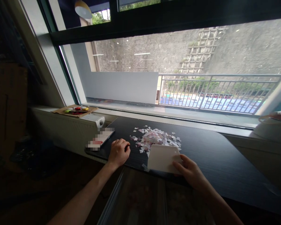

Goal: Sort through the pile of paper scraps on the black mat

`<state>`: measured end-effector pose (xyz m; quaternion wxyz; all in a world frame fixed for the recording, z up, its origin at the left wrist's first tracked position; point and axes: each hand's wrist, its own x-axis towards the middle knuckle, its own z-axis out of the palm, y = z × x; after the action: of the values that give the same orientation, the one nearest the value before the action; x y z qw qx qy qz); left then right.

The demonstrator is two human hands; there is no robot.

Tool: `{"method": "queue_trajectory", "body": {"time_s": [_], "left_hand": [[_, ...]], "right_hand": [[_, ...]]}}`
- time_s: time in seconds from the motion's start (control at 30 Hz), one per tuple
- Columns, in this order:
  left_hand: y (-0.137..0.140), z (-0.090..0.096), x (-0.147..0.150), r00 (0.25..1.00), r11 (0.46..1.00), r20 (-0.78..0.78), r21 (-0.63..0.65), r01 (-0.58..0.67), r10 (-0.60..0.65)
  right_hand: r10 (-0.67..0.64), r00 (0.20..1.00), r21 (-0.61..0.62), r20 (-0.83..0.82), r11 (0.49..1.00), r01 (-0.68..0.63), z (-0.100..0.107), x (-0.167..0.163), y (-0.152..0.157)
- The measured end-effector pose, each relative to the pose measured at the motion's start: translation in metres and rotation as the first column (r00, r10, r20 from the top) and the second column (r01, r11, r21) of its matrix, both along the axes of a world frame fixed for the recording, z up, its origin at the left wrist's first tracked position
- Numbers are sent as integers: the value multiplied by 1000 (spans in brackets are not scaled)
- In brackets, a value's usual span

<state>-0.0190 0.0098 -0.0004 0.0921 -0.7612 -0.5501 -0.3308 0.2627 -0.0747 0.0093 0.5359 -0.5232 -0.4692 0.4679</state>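
My right hand (pixel 188 168) grips a white scraper (pixel 162 157), a flat sheet with rounded corners, thumb on top. The scraper stands near the front edge of a black table (pixel 201 150), just before a heap of small paper scraps (pixel 158 137), whitish and pinkish. It hides the nearest part of the heap. My left hand (pixel 119 151) rests at the table's edge, left of the heap, its fingers curled in a loose fist; nothing shows in it. Below the edge is a see-through bin (pixel 165 200) with blurred, pale reddish contents.
A flat tablet-like thing (pixel 100 139), partly blurred out, lies at the table's left corner. Behind it stand a white radiator (pixel 65 125) and a brown board (pixel 75 111) with coloured pieces. A window (pixel 154 56) runs along the back. A cardboard piece (pixel 11 109) stands at far left.
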Motion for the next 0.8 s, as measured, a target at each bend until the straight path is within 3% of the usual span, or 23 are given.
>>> {"method": "queue_trajectory", "body": {"time_s": [0.3,0.53,0.8], "left_hand": [[1,-2,0,1000,1000,0,12,-3,3],[0,-1,0,1000,1000,0,4,-6,6],[0,-1,0,1000,1000,4,-2,-7,7]], "right_hand": [[60,998,15,-12,998,-60,6,1,-9],[-19,999,31,51,999,17,6,-8,4],[98,995,29,34,995,-99,1,-14,8]]}}
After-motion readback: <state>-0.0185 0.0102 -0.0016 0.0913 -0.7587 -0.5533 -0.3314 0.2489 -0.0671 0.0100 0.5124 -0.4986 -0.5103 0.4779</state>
